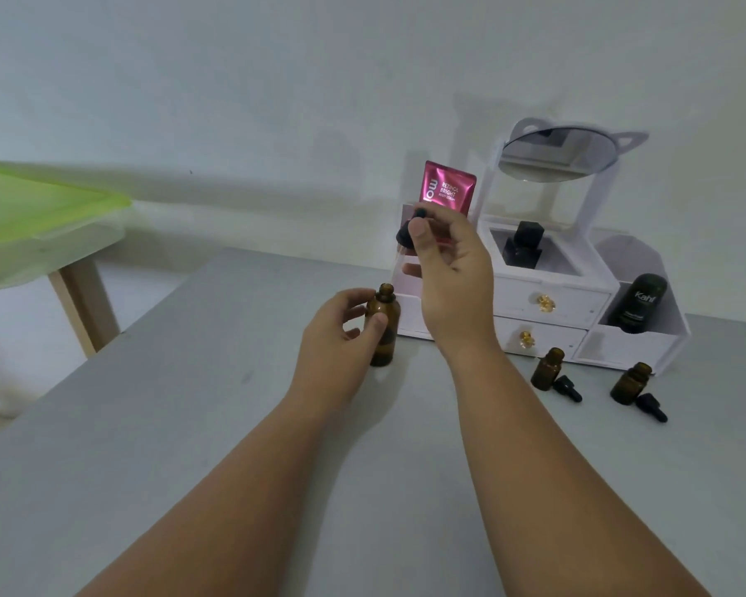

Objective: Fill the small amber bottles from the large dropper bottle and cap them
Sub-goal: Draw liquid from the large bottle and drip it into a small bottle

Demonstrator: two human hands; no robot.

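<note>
Grey table (182, 424) (white wall (233, 79) behind)

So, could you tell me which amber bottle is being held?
The large amber bottle, gripped by the left hand; the two small bottles stand untouched.

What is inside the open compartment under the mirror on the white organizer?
A black square-capped bottle stands inside the compartment. The front wall hides its base, so anything lying low beside it cannot be seen.
</note>
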